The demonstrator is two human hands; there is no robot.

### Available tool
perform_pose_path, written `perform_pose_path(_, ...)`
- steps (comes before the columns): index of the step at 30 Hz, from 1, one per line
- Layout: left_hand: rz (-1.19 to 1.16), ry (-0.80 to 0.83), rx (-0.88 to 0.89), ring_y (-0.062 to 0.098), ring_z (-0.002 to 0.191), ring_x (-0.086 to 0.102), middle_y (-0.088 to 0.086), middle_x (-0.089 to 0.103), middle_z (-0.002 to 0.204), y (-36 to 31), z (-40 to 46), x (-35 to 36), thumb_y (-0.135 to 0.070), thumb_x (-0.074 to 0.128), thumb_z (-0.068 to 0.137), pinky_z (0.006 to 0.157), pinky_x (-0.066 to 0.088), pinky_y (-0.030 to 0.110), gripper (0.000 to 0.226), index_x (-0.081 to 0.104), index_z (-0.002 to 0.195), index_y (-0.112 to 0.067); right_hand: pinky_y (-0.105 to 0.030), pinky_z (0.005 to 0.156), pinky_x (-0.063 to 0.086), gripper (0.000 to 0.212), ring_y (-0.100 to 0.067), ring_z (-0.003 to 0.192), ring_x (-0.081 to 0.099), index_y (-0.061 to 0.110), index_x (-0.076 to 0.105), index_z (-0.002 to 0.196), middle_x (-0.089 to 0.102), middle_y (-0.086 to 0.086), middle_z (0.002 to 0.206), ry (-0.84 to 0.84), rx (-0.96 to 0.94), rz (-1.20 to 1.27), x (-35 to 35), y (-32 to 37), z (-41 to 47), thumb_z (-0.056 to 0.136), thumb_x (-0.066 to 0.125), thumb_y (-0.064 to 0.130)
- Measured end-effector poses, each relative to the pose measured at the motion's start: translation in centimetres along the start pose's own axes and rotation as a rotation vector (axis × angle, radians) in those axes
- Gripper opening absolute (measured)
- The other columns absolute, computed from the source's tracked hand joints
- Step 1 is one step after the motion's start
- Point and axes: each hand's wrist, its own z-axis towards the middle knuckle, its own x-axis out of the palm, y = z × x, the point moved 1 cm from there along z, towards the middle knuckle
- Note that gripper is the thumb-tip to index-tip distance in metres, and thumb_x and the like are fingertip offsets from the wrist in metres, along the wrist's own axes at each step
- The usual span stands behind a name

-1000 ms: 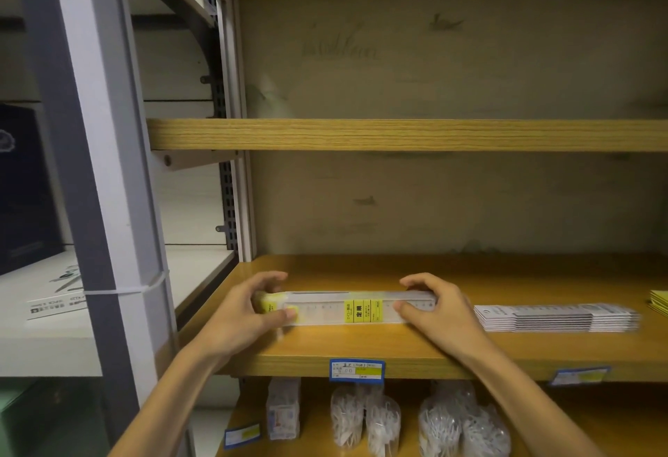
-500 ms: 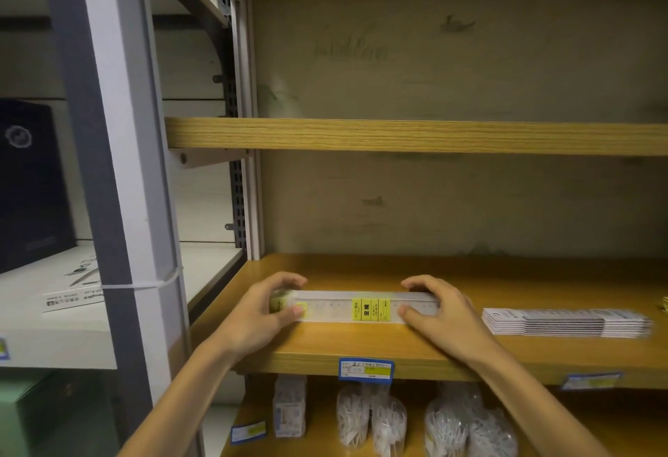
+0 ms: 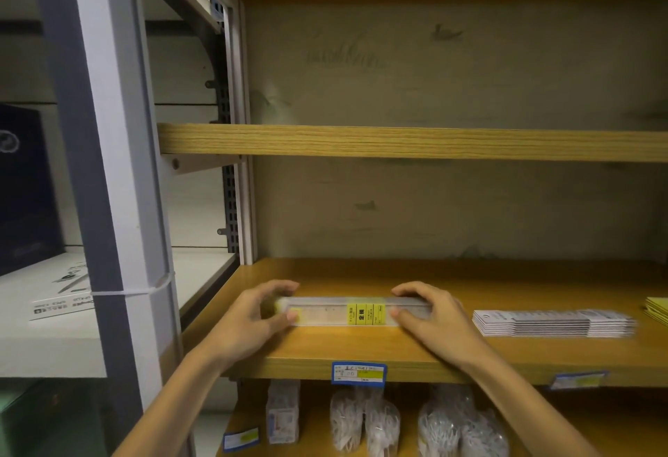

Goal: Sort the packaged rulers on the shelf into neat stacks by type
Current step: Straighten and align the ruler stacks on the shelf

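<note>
Little has been moved since a second ago: the clear ruler stack [image 3: 356,312] is still clasped at its ends by the left hand [image 3: 249,315] and right hand [image 3: 437,315] on the shelf [image 3: 361,351], squaring apparently nearly done.

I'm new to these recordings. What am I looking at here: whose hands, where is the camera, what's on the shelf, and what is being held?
This is a single view from a camera worn on a person's head, looking forward and down. No robot: these are bare hands. The left hand and right hand grip the two ends of a stack of clear packaged rulers with a yellow label, lying on the wooden shelf. To the right lies a separate stack of white packaged rulers. Bagged goods sit on the shelf below.
</note>
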Motion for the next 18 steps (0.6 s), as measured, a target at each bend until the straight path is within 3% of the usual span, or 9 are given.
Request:
perform_pose_path(4,-0.102,-0.07,-0.04,0.008,0.116,0.051,-0.017,0.054,0.12,0.07,0.14,0.0,-0.014,0.071,0.083,0.1,0.046,0.032,0.046,0.054,0.118,-0.037,-0.024,0.088,0.043,0.026,-0.004,0.112,0.05,0.038,0.061,0.113,0.058,0.018,0.115,-0.064,0.018,0.045,-0.12,-0.66,0.09,0.088,0.067,0.034)
perform_pose_path(7,-0.109,-0.061,-0.079,0.005,0.108,0.053,-0.018,0.053,0.116,-0.23,0.19,0.25,-0.019,0.075,0.079,0.085,0.046,0.019,0.049,0.053,0.12,-0.036,-0.025,0.088,0.043,0.026,-0.002,0.11,0.05,0.039,0.062,0.111,0.058,0.019,0.114,-0.069,0.026,0.048,-0.15,-0.91,0.17,0.087,0.068,0.035)
perform_pose_path(9,-0.075,-0.085,-0.09,0.004,0.104,0.052,-0.018,0.053,0.113,-0.25,0.2,0.29,-0.024,0.077,0.078,0.083,0.044,0.018,0.049,0.055,0.12,-0.034,-0.024,0.087,0.044,0.026,-0.002,0.11,0.05,0.04,0.062,0.111,0.058,0.019,0.113,-0.071,0.025,0.05,-0.11,-0.96,0.2,0.087,0.068,0.035)
perform_pose_path(13,-0.025,-0.108,-0.106,0.004,0.102,0.054,-0.017,0.056,0.112,-0.2,0.24,0.27,-0.027,0.076,0.079,0.083,0.044,0.019,0.043,0.058,0.118,-0.029,-0.027,0.089,0.044,0.026,-0.004,0.111,0.049,0.042,0.06,0.11,0.057,0.02,0.114,-0.068,0.038,0.046,-0.04,-0.99,0.22,0.087,0.068,0.035)
perform_pose_path(18,-0.072,-0.063,-0.088,0.002,0.109,0.052,-0.019,0.051,0.126,-0.04,0.36,0.16,-0.022,0.075,0.08,0.081,0.043,0.016,0.026,0.066,0.104,-0.022,-0.02,0.083,0.043,0.024,0.0,0.108,0.051,0.043,0.061,0.106,0.058,0.022,0.11,-0.065,0.021,0.065,-0.22,-0.86,0.12,0.086,0.069,0.034)
